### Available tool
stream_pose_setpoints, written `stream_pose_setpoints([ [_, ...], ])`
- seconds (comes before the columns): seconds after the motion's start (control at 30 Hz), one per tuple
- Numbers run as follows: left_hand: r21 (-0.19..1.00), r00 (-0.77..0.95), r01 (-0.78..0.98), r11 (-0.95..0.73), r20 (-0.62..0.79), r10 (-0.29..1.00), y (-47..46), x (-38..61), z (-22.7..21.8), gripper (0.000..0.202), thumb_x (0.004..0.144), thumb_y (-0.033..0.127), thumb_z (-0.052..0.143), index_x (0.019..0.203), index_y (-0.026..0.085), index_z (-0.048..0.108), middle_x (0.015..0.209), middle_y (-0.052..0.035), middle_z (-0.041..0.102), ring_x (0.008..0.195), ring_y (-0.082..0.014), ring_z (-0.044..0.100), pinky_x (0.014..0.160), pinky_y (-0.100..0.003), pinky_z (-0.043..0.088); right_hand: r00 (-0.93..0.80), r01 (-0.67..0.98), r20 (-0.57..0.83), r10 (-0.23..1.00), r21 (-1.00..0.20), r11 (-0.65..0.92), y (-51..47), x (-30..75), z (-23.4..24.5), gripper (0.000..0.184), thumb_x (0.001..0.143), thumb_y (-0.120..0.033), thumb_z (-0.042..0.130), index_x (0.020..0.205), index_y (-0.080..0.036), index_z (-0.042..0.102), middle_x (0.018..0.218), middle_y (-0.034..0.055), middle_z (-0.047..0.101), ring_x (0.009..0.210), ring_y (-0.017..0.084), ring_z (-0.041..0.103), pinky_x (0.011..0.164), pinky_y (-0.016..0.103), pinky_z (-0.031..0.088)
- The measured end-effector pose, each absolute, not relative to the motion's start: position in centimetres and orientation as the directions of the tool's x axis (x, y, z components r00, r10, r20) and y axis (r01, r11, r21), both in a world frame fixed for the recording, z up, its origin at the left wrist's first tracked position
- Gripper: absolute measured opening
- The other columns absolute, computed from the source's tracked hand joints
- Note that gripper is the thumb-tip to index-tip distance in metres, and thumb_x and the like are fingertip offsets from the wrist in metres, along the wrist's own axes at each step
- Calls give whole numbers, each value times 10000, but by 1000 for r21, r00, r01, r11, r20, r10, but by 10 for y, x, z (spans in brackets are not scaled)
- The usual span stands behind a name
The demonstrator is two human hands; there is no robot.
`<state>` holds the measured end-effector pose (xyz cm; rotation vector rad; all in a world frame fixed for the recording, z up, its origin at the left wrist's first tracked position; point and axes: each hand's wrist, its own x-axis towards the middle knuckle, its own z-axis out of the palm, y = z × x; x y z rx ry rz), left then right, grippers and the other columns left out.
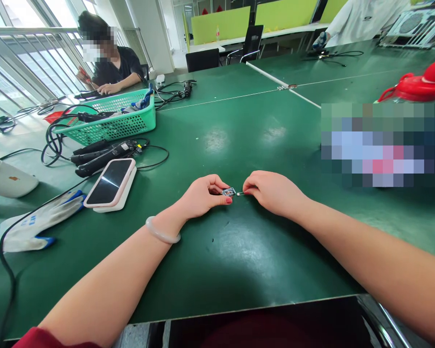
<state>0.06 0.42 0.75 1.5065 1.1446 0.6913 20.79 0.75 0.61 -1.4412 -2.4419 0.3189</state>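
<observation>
My left hand (pixel 203 195) rests on the green table (pixel 239 251) with its fingers pinched round a tiny blue circuit board (pixel 228 192). My right hand (pixel 271 191) lies just to the right, fingers closed in a pinch on a small pale part (pixel 240 194) that points at the board's right edge. The two pieces are almost touching. A pale bangle (pixel 162 234) sits on my left wrist.
A phone (pixel 110 182) on a white block lies to the left, near black tools with cables (pixel 101 157) and a green basket (pixel 112 121). White gloves (pixel 32 224) lie at far left. A person sits at the back left; another works at the back right. A red object (pixel 420 84) stands at right.
</observation>
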Motion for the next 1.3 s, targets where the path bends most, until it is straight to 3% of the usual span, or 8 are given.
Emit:
stream_pose_setpoints([
  [0.27,940,392,340,-11,-132,910,2,1,5,297,601,221,778,790,149,562,780,-22,675,735,-137,624,694,-291,482,-410,719,357,839,-440,538,-3,201,13,163,840,-136,534,737,-199,644,799,20,656,742,154,590,669,279,441],
  [0.6,906,403,416,-81,-104,909,1,2,6,280,606,241,772,778,152,570,767,-1,648,745,-131,603,703,-279,459,-487,735,271,831,-388,557,-9,189,10,191,873,-142,491,829,-183,672,869,28,659,768,158,603,682,281,435],
  [0.83,931,403,362,-47,-111,908,1,3,6,269,620,205,760,808,142,578,774,-12,667,745,-128,618,713,-279,482,-471,718,298,830,-418,557,-8,195,10,193,888,-171,494,873,-198,685,909,21,667,808,153,609,702,276,439],
  [1.03,961,378,277,1,-109,919,3,2,6,278,642,169,745,883,130,611,785,-23,697,737,-125,642,735,-289,507,-456,736,295,840,-406,542,-6,200,8,171,845,-321,608,946,-212,693,911,20,662,749,145,603,642,273,432],
  [1.3,979,383,181,94,-158,910,2,2,9,300,726,172,696,1021,119,679,956,-79,731,899,-162,669,909,-331,490,-476,741,338,812,-344,577,-9,191,3,266,869,-438,559,878,-199,675,892,25,657,734,144,600,635,274,420],
])
